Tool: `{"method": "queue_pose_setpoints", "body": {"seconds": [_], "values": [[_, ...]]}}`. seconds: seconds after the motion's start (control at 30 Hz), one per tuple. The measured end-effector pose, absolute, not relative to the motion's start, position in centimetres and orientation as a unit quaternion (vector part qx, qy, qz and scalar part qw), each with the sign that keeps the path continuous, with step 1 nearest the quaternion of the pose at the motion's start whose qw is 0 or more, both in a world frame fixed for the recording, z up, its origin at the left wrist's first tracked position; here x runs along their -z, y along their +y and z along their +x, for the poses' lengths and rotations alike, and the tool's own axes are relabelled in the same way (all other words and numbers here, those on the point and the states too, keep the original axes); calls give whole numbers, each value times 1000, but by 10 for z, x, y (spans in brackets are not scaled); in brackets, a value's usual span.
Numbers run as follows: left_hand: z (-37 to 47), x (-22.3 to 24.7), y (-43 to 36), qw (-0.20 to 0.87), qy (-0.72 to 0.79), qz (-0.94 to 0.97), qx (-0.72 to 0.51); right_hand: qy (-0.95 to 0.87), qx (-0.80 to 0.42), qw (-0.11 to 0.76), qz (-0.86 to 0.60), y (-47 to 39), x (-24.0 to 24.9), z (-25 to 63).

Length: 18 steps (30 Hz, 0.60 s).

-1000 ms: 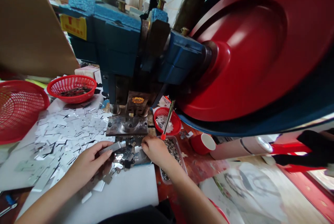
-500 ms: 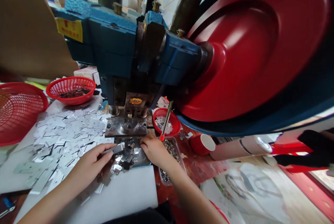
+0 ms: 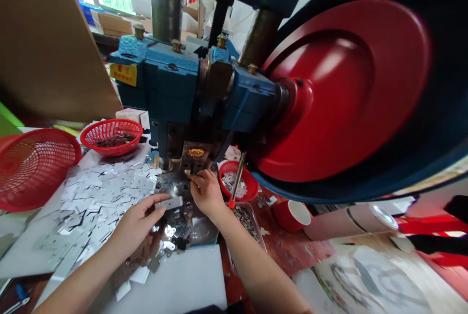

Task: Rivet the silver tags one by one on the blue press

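A flat silver metal strip (image 3: 173, 203) is pinched between the thumb and fingers of my left hand (image 3: 143, 215), just in front of the press. My right hand (image 3: 206, 191) reaches to the die plate (image 3: 174, 185) under the press head (image 3: 196, 154). Its fingers are bent together near a small pale piece at the punch; whether they grip it is too small to tell. Small cut metal pieces (image 3: 168, 245) lie in a heap below both hands.
Many flat metal blanks (image 3: 106, 197) cover the left side. Red baskets (image 3: 111, 137) stand behind them and at far left. Right of the press are a small red basket (image 3: 252, 185), a clear tray (image 3: 258, 226), a red cup (image 3: 292, 215) and the big red flywheel (image 3: 340, 89).
My right hand has moved forward from the loose pieces to the die under the press head. My left hand still holds the strip, now nearer the die. The camera view has shifted.
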<state>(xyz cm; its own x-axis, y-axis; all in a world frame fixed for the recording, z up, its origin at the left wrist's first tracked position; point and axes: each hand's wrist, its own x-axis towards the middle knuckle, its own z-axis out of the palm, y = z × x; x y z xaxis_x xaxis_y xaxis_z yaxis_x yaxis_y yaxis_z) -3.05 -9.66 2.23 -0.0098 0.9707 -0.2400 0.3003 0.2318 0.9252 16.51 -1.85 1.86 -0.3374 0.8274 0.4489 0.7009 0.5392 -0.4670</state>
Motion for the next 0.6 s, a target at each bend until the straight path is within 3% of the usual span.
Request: {"method": "queue_pose_setpoints", "body": {"seconds": [0.17,0.4,0.6], "values": [[-20,-25,-69,389,627,573,-358,-753,-218,416,-461,-25,-15,170],[-1,-27,-45,287,622,637,-353,-714,-219,426,-511,-15,-10,165],[-14,-14,-63,325,623,619,-351,-821,-117,302,-471,-9,-24,166]]}}
